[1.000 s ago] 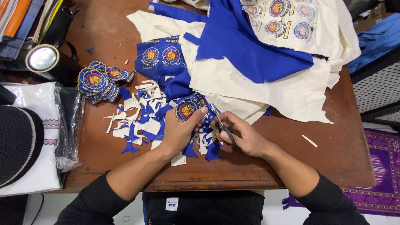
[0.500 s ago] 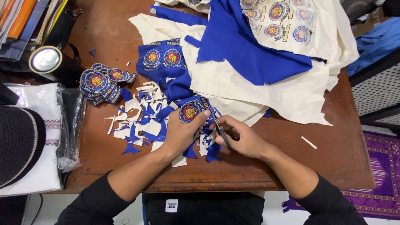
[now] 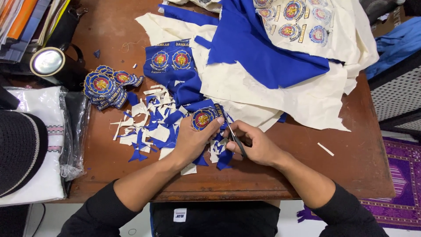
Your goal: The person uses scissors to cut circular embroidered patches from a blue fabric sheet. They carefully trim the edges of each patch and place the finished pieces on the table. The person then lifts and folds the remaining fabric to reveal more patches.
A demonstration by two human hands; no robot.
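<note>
The round blue embroidered patch with a red and gold centre [image 3: 202, 119] lies near the front middle of the brown wooden table [image 3: 359, 166], its blue cloth border still attached around it. It sits just ahead of the left hand [image 3: 191, 141], whose thumb and fingers are closed on its lower right edge, pinning it at the rim. The small dark-handled scissors [image 3: 234, 139] come in from the right side of the patch, their long axis running on a slant from the right hand [image 3: 256, 145] up and leftward toward the patch's right edge; the blades are too thin to tell whether they are parted. The right hand's fingers are curled around the handles, and the two hands almost touch, the left one being the nearer to the patch. Around them lies a litter of blue and cream cloth offcuts [image 3: 153, 125]; further left rests a stack of finished round patches [image 3: 105, 87], and behind, a heap of cream and blue fabric sheets [image 3: 272, 74].
</note>
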